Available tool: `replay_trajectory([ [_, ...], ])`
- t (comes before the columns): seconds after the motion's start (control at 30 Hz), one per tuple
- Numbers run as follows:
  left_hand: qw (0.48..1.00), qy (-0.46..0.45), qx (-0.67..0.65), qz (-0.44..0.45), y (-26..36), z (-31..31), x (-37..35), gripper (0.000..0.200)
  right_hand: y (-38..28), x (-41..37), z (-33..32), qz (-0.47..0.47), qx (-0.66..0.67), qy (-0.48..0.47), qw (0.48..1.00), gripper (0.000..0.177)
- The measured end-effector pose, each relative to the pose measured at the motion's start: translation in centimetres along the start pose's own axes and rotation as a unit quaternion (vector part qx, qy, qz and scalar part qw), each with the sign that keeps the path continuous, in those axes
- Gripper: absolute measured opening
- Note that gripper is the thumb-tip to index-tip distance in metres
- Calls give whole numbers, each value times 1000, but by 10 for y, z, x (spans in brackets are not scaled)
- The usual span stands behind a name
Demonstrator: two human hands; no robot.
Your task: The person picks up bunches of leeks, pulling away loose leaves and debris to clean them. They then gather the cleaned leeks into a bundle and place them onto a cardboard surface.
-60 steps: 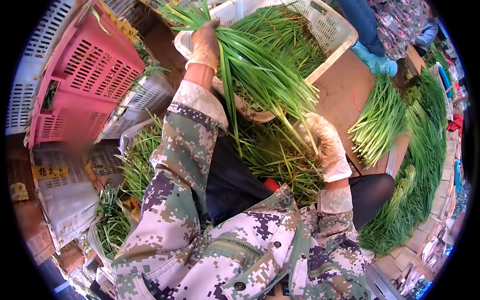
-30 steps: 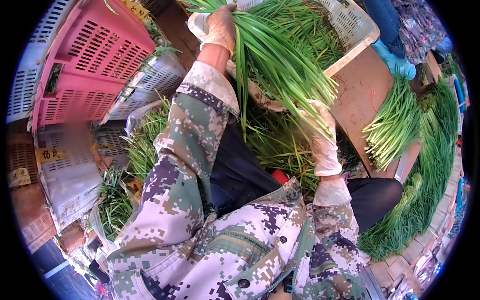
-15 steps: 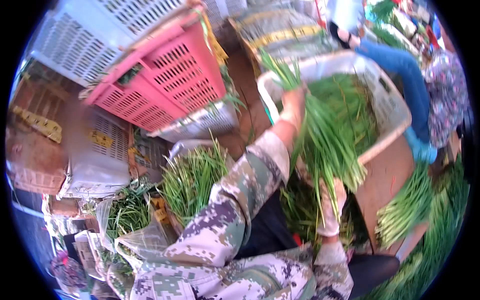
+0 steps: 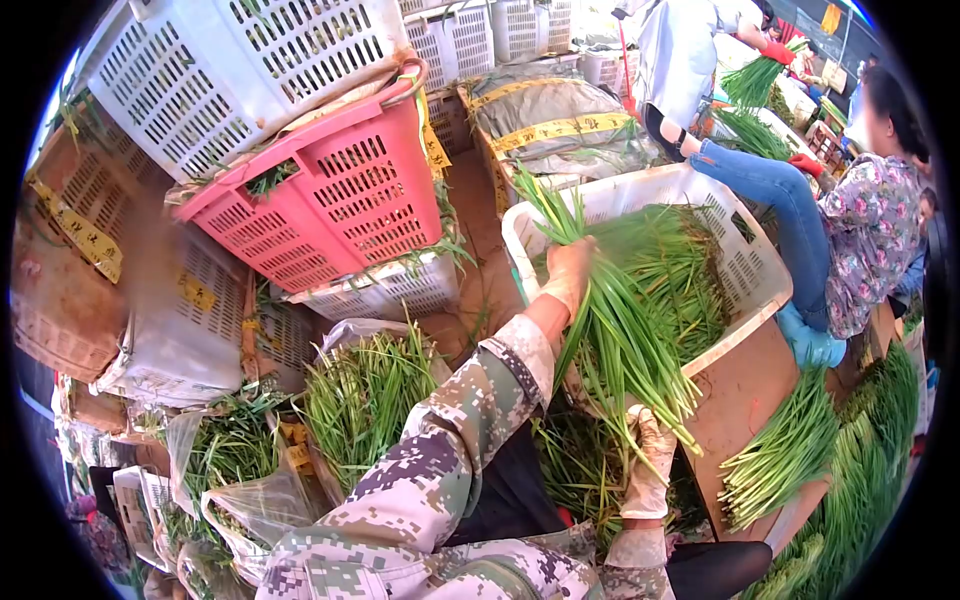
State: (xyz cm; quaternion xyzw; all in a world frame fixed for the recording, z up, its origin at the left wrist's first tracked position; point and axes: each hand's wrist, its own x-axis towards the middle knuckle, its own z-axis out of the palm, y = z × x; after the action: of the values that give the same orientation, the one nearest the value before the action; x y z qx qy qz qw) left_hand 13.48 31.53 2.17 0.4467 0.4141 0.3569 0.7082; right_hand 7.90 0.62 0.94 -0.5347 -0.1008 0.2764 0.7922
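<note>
My left hand point(image 4: 570, 272) is closed around the upper part of a bunch of long green stalks point(image 4: 625, 330), which fans down and to the right. Under the stalks' lower ends is my right hand point(image 4: 650, 445), in a pale, soiled glove, its fingers bent and close to a few stalks. Whether it grips any of them is hard to make out. Behind the bunch stands a white crate point(image 4: 740, 350) holding more green stalks. Loose greens point(image 4: 580, 465) lie below, between my arms.
A pink crate point(image 4: 350, 190) is stacked between white ones at the left. Bagged greens point(image 4: 365, 400) stand at lower left. More stalk bundles point(image 4: 785, 450) lie at the right. A person in a floral top point(image 4: 870, 230) sits at the right; another stands behind.
The view has shifted a little. My left hand still holds the bunch, whose lower ends now hang above my right hand. The seated person's head has come into view.
</note>
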Motion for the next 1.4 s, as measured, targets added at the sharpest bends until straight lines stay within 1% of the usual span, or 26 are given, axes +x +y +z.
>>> replay_trajectory([
  [0.17,1000,13,-13,-18,-6,1,1,31,-5,4,-11,40,128,-40,990,16],
  [0.27,999,28,10,-31,-7,0,6,31,-25,-14,-2,142,102,8,985,19],
  [0.37,999,25,24,-25,-8,-2,9,31,-21,-27,-12,168,96,-25,981,23],
  [0.4,999,25,26,-25,-9,-3,10,31,-17,-30,-16,197,89,24,976,22],
  [0.43,998,39,41,31,-7,-3,7,32,-10,-32,-30,191,93,-28,977,21],
  [0.47,994,48,56,81,-7,-1,-1,32,-16,-33,-39,-47,-241,-127,961,21],
  [0.5,990,33,-4,136,6,-1,-9,33,-23,-39,-46,-261,-540,-203,774,21],
  [0.53,950,31,126,283,-4,-13,5,37,-22,-42,-51,-36,-395,-177,901,22],
  [0.57,996,-78,-38,30,-51,-11,56,31,-56,-52,-26,-47,-374,-203,904,17],
  [0.6,979,-122,-132,-93,3,-7,-6,27,-76,-57,-14,254,-9,-125,959,12],
  [0.77,988,-70,-50,-125,-12,-9,48,23,-95,-86,-44,228,-17,-202,952,24],
  [0.8,967,-164,192,34,-56,-28,119,29,-97,-92,-54,209,-59,-203,955,28],
  [0.83,967,-164,192,32,-60,-29,119,29,-110,-100,-59,189,-95,-220,952,27],
  [0.9,961,-134,207,126,-50,-29,107,28,-110,-107,-73,45,77,-342,935,23],
  [0.93,993,-45,-75,-84,-7,-10,36,27,-117,-114,-76,26,140,-328,934,20],
  [0.97,993,-44,-73,-85,-1,-8,30,27,-125,-118,-79,8,202,-311,929,19],
  [1.03,993,-9,-63,-96,0,-6,25,25,-130,-121,-85,-5,167,-239,957,18],
  [1.1,991,-24,-87,-102,1,-8,25,25,-118,-109,-100,32,-89,-153,984,16],
  [1.13,989,-27,-99,-107,4,-7,20,28,-104,-94,-83,133,-201,-130,962,14],
  [1.17,987,-30,-112,-112,5,-6,17,30,-84,-83,-69,231,-308,-103,917,13],
  [1.2,985,-29,-132,-109,0,-7,25,34,-30,-89,-99,31,-556,-111,823,15],
  [1.23,985,-29,-132,-109,-7,-4,36,34,13,-95,-124,-172,-742,-108,639,18],
  [1.27,989,-9,-121,-81,-12,-1,45,34,8,-92,-112,-171,-742,-110,639,18],
  [1.3,992,16,-111,-51,-18,-6,54,34,5,-83,-99,-149,-699,-86,694,16],
  [1.37,993,-15,-44,-108,-9,-15,42,35,9,-73,-79,-83,-606,1,791,15],
  [1.4,991,-16,-73,-107,-8,-12,42,36,4,-64,-73,-101,-608,5,788,15],
])
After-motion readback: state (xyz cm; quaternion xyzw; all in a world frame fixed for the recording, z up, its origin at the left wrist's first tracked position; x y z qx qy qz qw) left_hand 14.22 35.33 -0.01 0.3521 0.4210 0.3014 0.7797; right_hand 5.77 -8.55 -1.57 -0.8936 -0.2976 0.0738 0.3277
